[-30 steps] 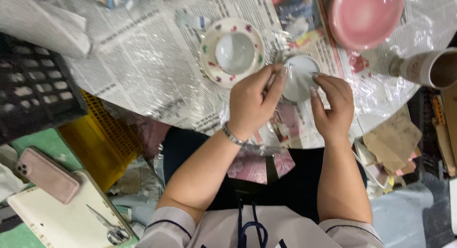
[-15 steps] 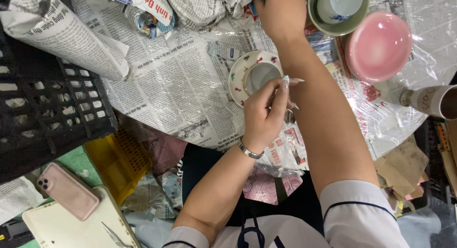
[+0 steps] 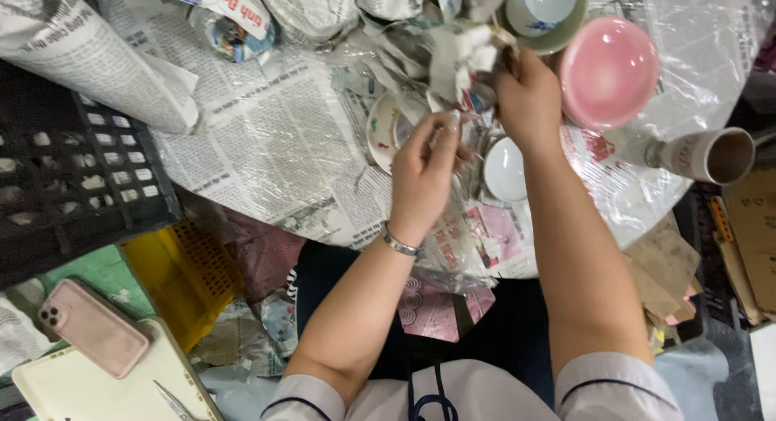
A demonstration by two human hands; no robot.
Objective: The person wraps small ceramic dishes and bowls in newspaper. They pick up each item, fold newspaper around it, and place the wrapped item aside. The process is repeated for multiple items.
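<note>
Reaching far across the newspaper-covered table (image 3: 242,146), the right hand (image 3: 529,97) is clenched on a crumpled wad of paper (image 3: 461,57) just left of the pink bowl (image 3: 608,69). The left hand (image 3: 424,174), wrist bent back, pinches clear plastic wrap (image 3: 473,146) beside a small white cup (image 3: 505,170).

Newspaper-wrapped bundle (image 3: 89,57) far left — pink phone (image 3: 97,328) face-down.

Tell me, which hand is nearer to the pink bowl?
The right hand. It grips crumpled paper just beside the pink bowl. The left hand is farther away, over the patterned saucer.
</note>
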